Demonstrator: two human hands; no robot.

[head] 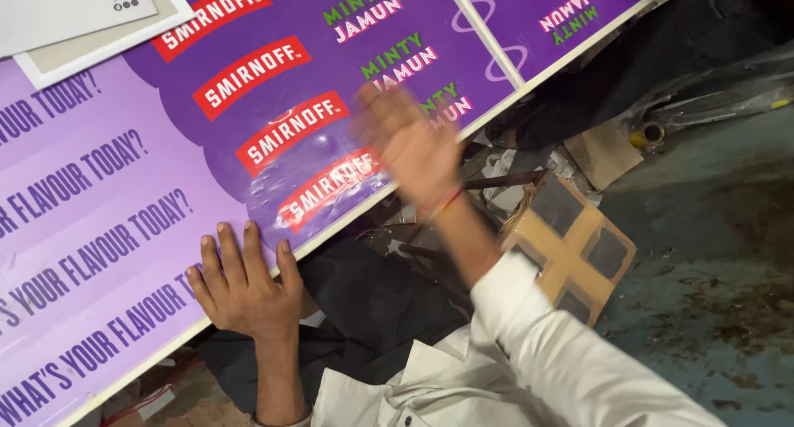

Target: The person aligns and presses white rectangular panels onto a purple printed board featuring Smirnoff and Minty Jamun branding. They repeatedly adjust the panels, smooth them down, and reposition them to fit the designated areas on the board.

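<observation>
My white sleeve point(562, 344), red-and-yellow wrist thread point(447, 202), purple printed board point(124, 228) with red labels, green and white lettering, brown cardboard box point(571, 245) with dark squares

Grey concrete floor point(711, 253) lay stained, dusty. Cardboard box point(571, 245) with dark patches sat on it beside scrap clutter. Clear plastic sheeting point(719, 92) lay farther right.

A print or sign workshop is showing here: big purple printed boards point(248, 129) are lying above a stained floor point(711, 253) with scraps point(571, 245).
</observation>
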